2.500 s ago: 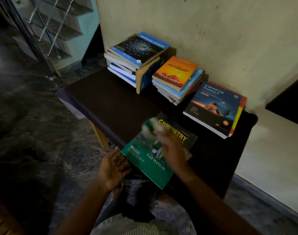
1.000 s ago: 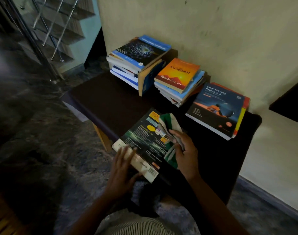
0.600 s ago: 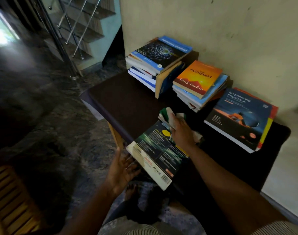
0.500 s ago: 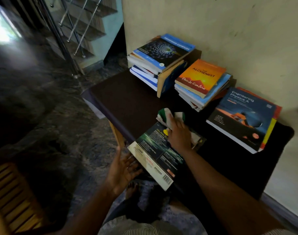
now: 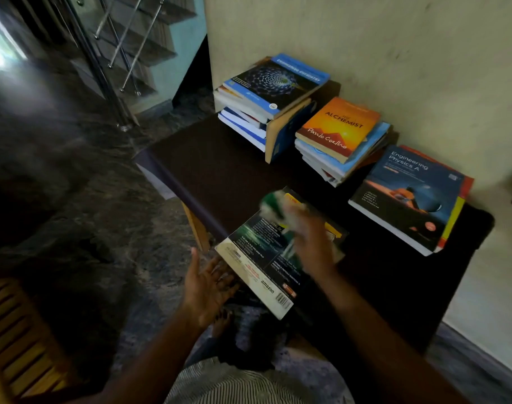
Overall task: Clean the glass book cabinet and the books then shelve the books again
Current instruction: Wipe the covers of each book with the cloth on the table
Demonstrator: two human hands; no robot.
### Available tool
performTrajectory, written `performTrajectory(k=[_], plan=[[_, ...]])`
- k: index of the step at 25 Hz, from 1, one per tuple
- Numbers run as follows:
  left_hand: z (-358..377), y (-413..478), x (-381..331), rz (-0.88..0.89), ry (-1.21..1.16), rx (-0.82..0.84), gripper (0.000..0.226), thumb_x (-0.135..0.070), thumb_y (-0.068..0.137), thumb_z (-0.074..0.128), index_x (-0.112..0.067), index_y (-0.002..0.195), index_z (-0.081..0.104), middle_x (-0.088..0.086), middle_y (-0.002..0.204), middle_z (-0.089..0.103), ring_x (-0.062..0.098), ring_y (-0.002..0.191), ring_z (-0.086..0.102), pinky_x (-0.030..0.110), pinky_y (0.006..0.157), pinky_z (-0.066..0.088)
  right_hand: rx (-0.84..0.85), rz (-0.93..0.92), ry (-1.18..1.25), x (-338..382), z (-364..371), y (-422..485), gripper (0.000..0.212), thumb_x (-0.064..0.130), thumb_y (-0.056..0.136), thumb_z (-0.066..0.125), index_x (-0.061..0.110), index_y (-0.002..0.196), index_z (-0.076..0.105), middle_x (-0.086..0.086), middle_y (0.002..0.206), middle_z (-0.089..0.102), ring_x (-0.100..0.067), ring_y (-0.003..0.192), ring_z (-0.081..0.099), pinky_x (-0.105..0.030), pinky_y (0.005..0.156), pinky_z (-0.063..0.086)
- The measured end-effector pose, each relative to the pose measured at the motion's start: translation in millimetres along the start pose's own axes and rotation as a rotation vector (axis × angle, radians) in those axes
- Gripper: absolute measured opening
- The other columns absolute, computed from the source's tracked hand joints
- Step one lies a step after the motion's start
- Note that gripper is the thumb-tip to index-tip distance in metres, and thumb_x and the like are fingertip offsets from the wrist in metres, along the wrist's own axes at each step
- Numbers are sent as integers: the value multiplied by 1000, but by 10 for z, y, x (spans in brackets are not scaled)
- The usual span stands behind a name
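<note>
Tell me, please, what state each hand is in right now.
Left hand: open, fingers straight at the near edge of the book.
Right hand: blurred, holds the green-and-white cloth over the book.

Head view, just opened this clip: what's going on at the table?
A person is wiping a book that lies back cover up, overhanging the near edge of the dark table. The right hand, motion-blurred, holds a green-and-white cloth on the cover; the open left hand supports the overhanging edge. Three piles of books sit along the wall.
</note>
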State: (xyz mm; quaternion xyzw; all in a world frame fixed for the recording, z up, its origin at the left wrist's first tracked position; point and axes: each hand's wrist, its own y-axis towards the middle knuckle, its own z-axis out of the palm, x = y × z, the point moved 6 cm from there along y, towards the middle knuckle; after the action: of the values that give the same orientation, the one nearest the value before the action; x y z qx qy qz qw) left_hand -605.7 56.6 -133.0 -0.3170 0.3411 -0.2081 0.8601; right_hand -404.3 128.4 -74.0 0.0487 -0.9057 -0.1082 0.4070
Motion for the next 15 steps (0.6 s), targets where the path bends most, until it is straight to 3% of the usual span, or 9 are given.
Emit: performTrajectory(k=[2,4,6,10,13,15], plan=[[-23,21,16,10,4,7,73,-68,86,31,-11,127,52,16,123,59,33,113,55,50,102,39,-42,169,-140,-433,-284,143,52,4,88,52,20,137,43,-16,129,51,-30,114,52,-48,86,51],[-13,18,27,16,19,-3,67,-66,88,31,-12,121,55,14,119,61,31,110,56,48,99,41,10,50,-431,-548,-270,27,48,21,91,45,17,138,43,-19,129,51,-35,117,50,-51,87,49],[-7,18,43,15,18,-17,61,-62,90,33,-14,119,56,12,115,61,29,107,57,45,93,44,11,-56,-522,-407,-114,-242,49,23,85,49,16,133,49,-17,125,57,-35,115,54,-47,89,49],[29,43,66,0,53,-41,45,-53,93,39,-14,100,59,8,100,60,23,91,57,40,83,48,65,-153,-435,129,305,-918,57,18,75,67,33,126,49,-4,120,62,-25,111,58,-39,84,50],[140,116,41,1,271,-118,24,-34,95,49,-12,93,58,7,91,61,19,78,57,33,65,47,240,-214,-274,242,414,-1132,34,35,88,43,39,121,50,-4,116,64,-22,108,56,-35,86,49],[179,164,-28,54,369,-162,10,-18,93,55,-9,94,60,15,99,66,21,77,62,33,62,51,298,-210,-182,249,336,-1109,37,28,89,42,38,123,53,-5,120,63,-20,112,50,-39,93,44]])
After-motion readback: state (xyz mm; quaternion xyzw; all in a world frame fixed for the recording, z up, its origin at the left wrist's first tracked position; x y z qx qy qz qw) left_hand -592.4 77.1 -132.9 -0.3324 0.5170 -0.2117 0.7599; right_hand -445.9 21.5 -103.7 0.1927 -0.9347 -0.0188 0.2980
